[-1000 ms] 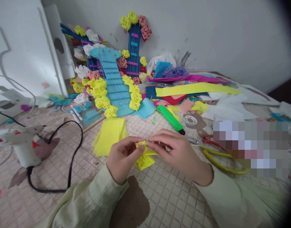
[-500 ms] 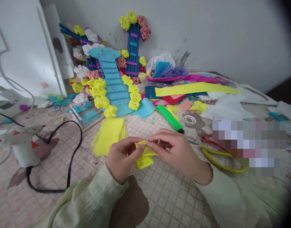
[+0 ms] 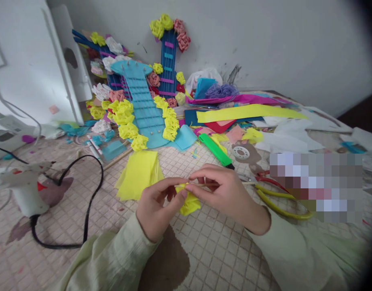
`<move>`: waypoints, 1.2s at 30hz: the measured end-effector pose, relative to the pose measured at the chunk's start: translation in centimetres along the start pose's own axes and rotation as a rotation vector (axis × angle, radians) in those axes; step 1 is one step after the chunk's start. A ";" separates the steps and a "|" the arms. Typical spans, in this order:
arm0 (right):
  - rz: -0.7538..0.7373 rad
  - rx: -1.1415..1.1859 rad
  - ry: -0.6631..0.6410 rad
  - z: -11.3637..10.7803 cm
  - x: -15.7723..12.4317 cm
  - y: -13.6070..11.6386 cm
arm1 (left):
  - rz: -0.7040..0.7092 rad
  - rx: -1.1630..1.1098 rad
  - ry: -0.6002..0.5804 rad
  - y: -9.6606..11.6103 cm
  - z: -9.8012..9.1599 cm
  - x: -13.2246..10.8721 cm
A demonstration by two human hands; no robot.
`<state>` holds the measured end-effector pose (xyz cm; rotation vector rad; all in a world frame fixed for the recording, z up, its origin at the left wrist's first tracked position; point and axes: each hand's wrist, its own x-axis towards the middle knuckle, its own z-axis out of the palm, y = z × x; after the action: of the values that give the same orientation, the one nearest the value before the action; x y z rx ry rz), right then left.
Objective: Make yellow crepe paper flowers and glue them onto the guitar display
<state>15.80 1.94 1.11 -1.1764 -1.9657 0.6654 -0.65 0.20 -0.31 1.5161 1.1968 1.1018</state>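
Observation:
My left hand [image 3: 157, 206] and my right hand [image 3: 225, 192] meet over the tiled surface, both pinching a small crumpled piece of yellow paper [image 3: 190, 204]. The paper is wrapped round a thin wooden stick [image 3: 204, 185] that runs to the right under my right fingers. A stack of yellow paper sheets [image 3: 139, 173] lies just beyond my left hand. Both sleeves are pale green.
A white glue gun [image 3: 20, 188] with a black cord [image 3: 91, 194] stands at the left. A green utility knife [image 3: 216, 149], a tape roll [image 3: 241, 152] and yellow-handled pliers [image 3: 280, 200] lie to the right. Blue guitar-shaped models [image 3: 143, 107] with paper flowers lean on the wall amid paper scraps.
My hands have rolled the yellow paper tighter round the stick, so less of it hangs below. The view has shifted slightly.

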 end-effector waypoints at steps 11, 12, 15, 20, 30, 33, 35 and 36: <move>0.088 -0.001 0.030 -0.1 0.1 -0.5 | 0.037 0.071 0.004 -0.5 0.2 -0.2; 0.105 0.010 0.020 -0.1 0.1 -0.5 | 0.044 0.080 -0.001 -0.5 0.2 -0.2; 0.133 0.036 -0.009 -0.2 0.1 -0.5 | 0.044 0.083 -0.005 -0.6 0.1 -0.2; 0.093 0.053 -0.088 -0.2 0.1 -0.5 | 0.008 0.052 0.054 -0.6 0.0 0.2; 0.107 0.040 0.014 -0.1 -0.1 -0.6 | 0.028 0.037 0.075 -0.4 0.1 0.3; 0.101 0.029 0.012 -0.1 -0.2 -0.6 | 0.022 0.033 0.072 -0.5 0.0 0.3; 0.077 0.038 -0.019 -0.1 -0.1 -0.6 | 0.032 0.033 0.071 -0.5 -0.1 0.4; 0.061 0.048 -0.043 -0.1 -0.1 -0.6 | 0.036 0.033 0.072 -0.5 -0.2 0.4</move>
<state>15.63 1.63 1.62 -1.2060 -1.9452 0.7707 -0.87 0.69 -0.67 1.5400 1.2466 1.1749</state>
